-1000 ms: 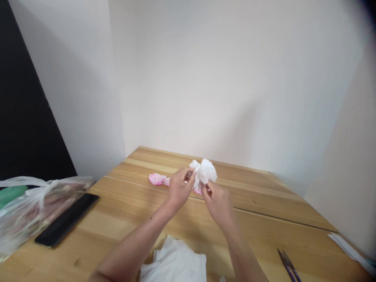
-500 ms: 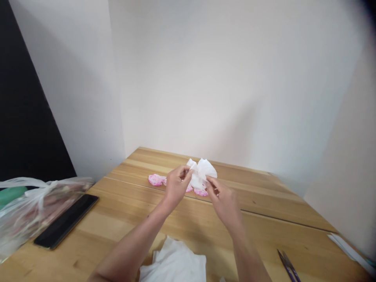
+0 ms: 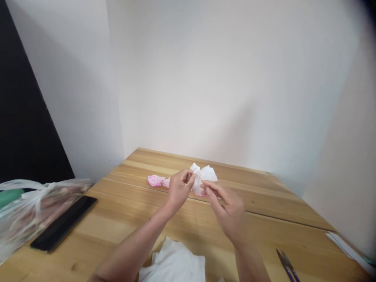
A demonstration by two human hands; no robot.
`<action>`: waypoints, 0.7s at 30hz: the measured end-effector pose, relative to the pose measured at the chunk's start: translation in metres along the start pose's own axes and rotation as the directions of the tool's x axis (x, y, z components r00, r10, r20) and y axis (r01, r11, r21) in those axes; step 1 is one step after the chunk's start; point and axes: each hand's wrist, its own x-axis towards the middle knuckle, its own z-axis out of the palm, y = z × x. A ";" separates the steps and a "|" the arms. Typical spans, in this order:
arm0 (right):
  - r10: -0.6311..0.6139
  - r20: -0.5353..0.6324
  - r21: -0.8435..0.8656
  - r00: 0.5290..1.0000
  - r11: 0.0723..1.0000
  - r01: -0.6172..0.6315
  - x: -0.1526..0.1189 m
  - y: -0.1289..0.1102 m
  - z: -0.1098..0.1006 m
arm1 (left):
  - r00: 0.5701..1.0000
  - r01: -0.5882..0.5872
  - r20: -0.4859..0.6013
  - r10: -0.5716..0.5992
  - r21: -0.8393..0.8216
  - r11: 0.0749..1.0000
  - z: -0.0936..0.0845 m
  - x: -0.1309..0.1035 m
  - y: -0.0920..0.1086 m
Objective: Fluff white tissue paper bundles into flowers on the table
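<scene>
Above the far part of the wooden table, my left hand [image 3: 179, 188] pinches a white, ruffled piece of tissue paper [image 3: 208, 173] near its gathered middle. My right hand [image 3: 227, 205] has thumb and fingertips closed at the lower right edge of that same tissue. The tissue fans out in crinkled lobes beyond the fingers. Pink-edged tissue pieces [image 3: 155, 180] lie on the table left of and behind my hands; some are partly hidden. A stack of white tissue [image 3: 176, 263] rests nearer, between my forearms.
On the left are a black phone [image 3: 64, 224] and a tied plastic bag [image 3: 38, 207]. Scissors [image 3: 287, 265] lie at the front right of the wooden table [image 3: 117, 219]. White strips [image 3: 348, 250] sit along the right edge. Walls stand behind.
My right hand has shifted slightly, its fingers now closer together near the tissue's middle. The tissue's right lobe is turned and looks smaller; the pink-edged pieces behind are more covered.
</scene>
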 end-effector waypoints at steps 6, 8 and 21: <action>0.124 0.020 -0.083 0.992 0.989 -0.122 0.008 0.022 0.013 | 0.992 0.056 0.124 -0.030 -0.207 0.977 -0.001 -0.004 0.007; 0.168 0.022 -0.072 0.986 0.983 -0.166 0.009 0.024 0.014 | 0.988 0.085 0.150 -0.048 -0.251 0.964 -0.001 -0.004 0.007; 0.236 -0.090 -0.026 0.967 0.971 -0.240 0.008 0.029 0.018 | 0.970 -0.238 0.083 0.230 0.100 0.966 0.005 -0.013 0.009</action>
